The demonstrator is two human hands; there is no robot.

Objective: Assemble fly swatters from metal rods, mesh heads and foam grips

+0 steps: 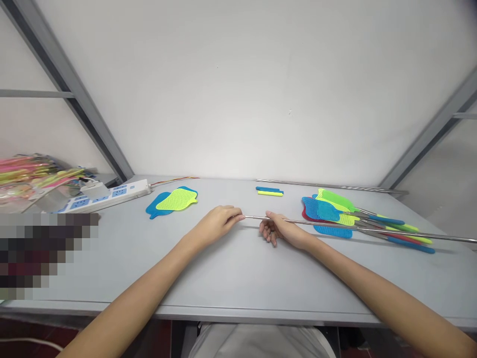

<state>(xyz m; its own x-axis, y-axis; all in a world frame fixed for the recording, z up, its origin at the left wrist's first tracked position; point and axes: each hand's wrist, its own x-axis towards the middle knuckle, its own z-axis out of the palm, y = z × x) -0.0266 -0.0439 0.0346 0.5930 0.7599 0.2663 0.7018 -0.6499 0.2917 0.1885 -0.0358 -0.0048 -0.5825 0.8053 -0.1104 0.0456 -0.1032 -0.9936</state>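
Observation:
A thin, shiny telescopic metal rod (255,217) reaches from the middle of the table out past the right edge of the view. My left hand (218,220) pinches its narrow left end between thumb and fingertips. Close by, my right hand (281,229) has the rod lying under its thumb, the other fingers loosely curled below. Behind and right of that hand lies a pile of assembled fly swatters (322,210) with blue, green, yellow and red parts. To the left, a yellow swatter head (177,199) overlaps a blue swatter head (152,207).
A blue handle (268,189) and a yellow handle (270,194) lie near the wall. Another metal rod (331,186) runs along the table's back. A white power strip (130,190) and a colourful heap (30,174) are at left, near a pixelated patch. Grey frame posts flank the table.

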